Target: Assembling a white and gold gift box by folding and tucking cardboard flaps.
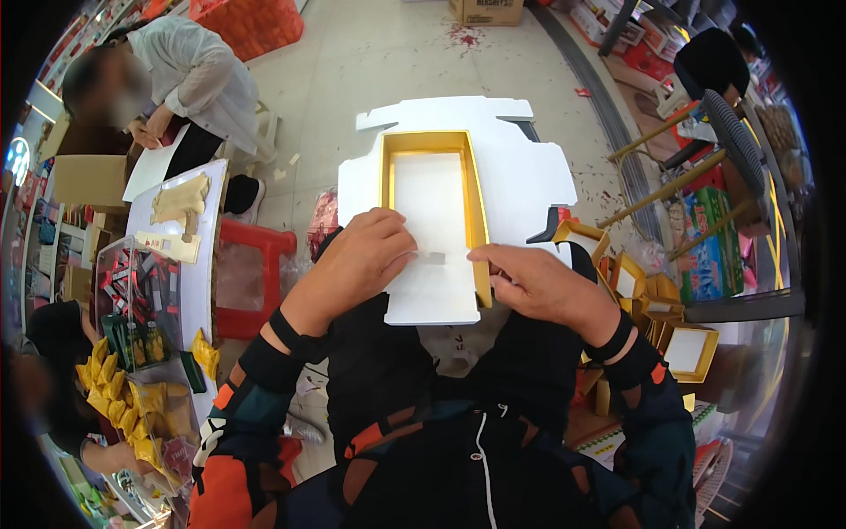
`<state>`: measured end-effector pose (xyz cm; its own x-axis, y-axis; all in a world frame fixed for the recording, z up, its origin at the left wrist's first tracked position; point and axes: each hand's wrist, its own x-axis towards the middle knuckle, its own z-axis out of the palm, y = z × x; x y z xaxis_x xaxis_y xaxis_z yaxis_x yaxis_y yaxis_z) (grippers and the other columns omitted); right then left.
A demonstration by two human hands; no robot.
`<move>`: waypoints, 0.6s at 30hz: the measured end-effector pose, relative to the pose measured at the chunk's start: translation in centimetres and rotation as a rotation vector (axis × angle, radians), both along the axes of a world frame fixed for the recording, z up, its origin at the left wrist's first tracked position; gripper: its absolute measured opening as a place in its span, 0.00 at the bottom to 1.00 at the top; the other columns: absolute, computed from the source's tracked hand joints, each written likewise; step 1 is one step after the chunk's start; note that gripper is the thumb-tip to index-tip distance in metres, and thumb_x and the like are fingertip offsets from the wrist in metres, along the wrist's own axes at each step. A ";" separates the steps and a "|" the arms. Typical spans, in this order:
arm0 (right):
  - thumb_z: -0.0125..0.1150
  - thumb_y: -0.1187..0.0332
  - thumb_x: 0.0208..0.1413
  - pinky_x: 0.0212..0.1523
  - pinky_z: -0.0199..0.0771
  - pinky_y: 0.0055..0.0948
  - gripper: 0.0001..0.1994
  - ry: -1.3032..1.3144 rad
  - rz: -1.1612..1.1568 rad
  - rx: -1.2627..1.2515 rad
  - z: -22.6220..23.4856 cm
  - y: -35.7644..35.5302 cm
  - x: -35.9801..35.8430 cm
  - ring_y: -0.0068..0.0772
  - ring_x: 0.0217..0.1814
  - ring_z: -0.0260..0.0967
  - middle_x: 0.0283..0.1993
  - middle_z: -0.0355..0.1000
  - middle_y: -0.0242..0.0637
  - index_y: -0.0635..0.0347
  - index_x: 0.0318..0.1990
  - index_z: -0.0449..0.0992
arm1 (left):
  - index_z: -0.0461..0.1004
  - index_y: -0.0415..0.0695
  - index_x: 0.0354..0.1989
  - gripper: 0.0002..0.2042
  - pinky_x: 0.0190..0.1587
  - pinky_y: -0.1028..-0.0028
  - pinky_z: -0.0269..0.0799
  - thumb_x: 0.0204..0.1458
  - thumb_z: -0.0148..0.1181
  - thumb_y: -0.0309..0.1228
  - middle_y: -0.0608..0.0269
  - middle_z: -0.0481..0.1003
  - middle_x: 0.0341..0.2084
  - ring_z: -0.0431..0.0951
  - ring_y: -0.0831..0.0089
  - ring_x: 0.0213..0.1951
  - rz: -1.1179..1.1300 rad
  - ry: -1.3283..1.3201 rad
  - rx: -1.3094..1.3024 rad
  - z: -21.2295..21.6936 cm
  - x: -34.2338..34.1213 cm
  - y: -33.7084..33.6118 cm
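A partly folded cardboard box [473,198] with gold walls and a white inside rests at my lap. Its far and side walls stand up, while the near white flap [432,309] lies flat toward me. My left hand [366,251] is closed at the left wall, its curled fingertips reaching over the inside. On the right, my right hand [542,280] pinches the near end of the right wall, thumb on top. Beneath the box lies a flat white die-cut cardboard sheet [529,176] with notched edges. The undersides of my left fingers are hidden.
Several folded gold boxes [690,353] are heaped at my right beside a chair [731,141]. At my left are a red stool [256,278], a white table [198,291] and a clear bin of packets [132,300]. A person in white [194,75] sits at far left.
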<state>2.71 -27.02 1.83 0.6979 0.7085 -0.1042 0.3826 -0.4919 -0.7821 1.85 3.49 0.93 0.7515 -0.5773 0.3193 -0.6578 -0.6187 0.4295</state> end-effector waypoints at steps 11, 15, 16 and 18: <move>0.67 0.64 0.62 0.39 0.75 0.43 0.09 -0.383 -0.028 -0.131 -0.4 2.3 1.4 0.49 0.38 0.75 0.37 0.71 0.42 0.53 0.47 0.80 | 0.78 0.39 0.39 0.06 0.53 0.59 0.74 0.55 0.68 0.25 0.55 0.78 0.36 0.77 0.54 0.48 0.068 -0.043 0.000 -0.9 0.2 -0.7; 0.65 0.63 0.66 0.34 0.70 0.38 0.09 -0.177 -0.235 0.109 -1.5 3.0 1.9 0.43 0.31 0.71 0.30 0.69 0.41 0.59 0.40 0.79 | 0.78 0.40 0.39 0.06 0.53 0.60 0.72 0.55 0.67 0.24 0.55 0.78 0.36 0.77 0.55 0.48 0.103 -0.048 -0.018 -1.2 0.1 -1.1; 0.65 0.63 0.66 0.34 0.70 0.38 0.09 -0.177 -0.234 0.108 -1.8 3.2 1.8 0.43 0.31 0.71 0.30 0.69 0.41 0.59 0.40 0.79 | 0.78 0.40 0.39 0.05 0.53 0.60 0.72 0.55 0.67 0.24 0.55 0.78 0.36 0.77 0.55 0.48 0.109 -0.050 -0.014 -1.1 0.1 -1.1; 0.64 0.62 0.68 0.33 0.67 0.36 0.11 -0.165 -0.324 0.250 -2.7 3.7 1.6 0.39 0.29 0.67 0.28 0.69 0.40 0.61 0.39 0.78 | 0.78 0.40 0.39 0.06 0.54 0.60 0.71 0.55 0.67 0.24 0.55 0.78 0.37 0.77 0.55 0.48 0.118 -0.022 0.004 -1.0 0.2 -1.2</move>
<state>4.26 -23.30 -0.85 0.8812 0.4393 0.1746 0.3697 -0.4102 -0.8337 2.04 2.28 -0.03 0.8074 -0.4864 0.3340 -0.5892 -0.6943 0.4132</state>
